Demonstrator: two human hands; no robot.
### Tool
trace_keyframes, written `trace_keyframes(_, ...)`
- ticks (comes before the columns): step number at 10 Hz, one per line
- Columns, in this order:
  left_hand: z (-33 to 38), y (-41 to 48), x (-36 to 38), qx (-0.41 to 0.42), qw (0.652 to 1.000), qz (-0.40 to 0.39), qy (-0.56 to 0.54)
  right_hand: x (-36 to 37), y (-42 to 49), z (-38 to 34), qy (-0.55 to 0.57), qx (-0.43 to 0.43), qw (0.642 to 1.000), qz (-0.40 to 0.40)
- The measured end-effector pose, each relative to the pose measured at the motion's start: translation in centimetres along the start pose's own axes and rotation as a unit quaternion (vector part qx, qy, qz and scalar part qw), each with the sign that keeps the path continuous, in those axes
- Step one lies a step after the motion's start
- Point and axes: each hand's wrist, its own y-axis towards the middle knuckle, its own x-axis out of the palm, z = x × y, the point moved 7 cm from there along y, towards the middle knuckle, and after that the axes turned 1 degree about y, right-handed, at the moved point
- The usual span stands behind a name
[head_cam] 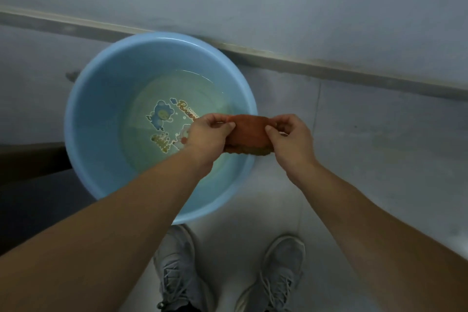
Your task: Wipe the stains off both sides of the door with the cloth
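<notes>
Forearms (131, 210) reached over basin (101, 88); left hand (210, 134) and right hand (291, 139) each held a pinching grip on cloth (249, 132) ends; cloth judged soft, limp, probably wet.

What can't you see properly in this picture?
All in the head view:
1. The print in the basin is partly covered by the left hand, so its words cannot be read whole.
2. The ends of the cloth are hidden in the grip of the left hand and right hand.
3. The shoes are cut off by the bottom edge.
4. No door or stains can be made out; the dark shape at the left edge is too dim to tell.
</notes>
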Motion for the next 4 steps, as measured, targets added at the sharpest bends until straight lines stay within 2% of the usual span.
trace_keyframes(1, -0.1, 0.3, -0.3, 0.033, 0.993, 0.069, 0.087, 0.2, -0.3, 0.5, -0.023, -0.012, 1.000, 0.018)
trace_keyframes(2, 1.1, -1.0, -0.2, 0.106, 0.967, 0.113, 0.203, -0.7, -1.1, 0.0, -0.053, -0.032, 0.996, 0.060)
trace_keyframes(3, 0.8, -1.7, 2.0, 0.106, 0.973, 0.026, 0.205, -0.2, -2.0, -0.5, -0.084, -0.087, 0.992, 0.032)
trace_keyframes(4, 0.8, -1.9, 2.7, 0.098, 0.969, 0.011, 0.228, 0.9, -2.2, -0.4, -0.105, -0.104, 0.989, -0.010)
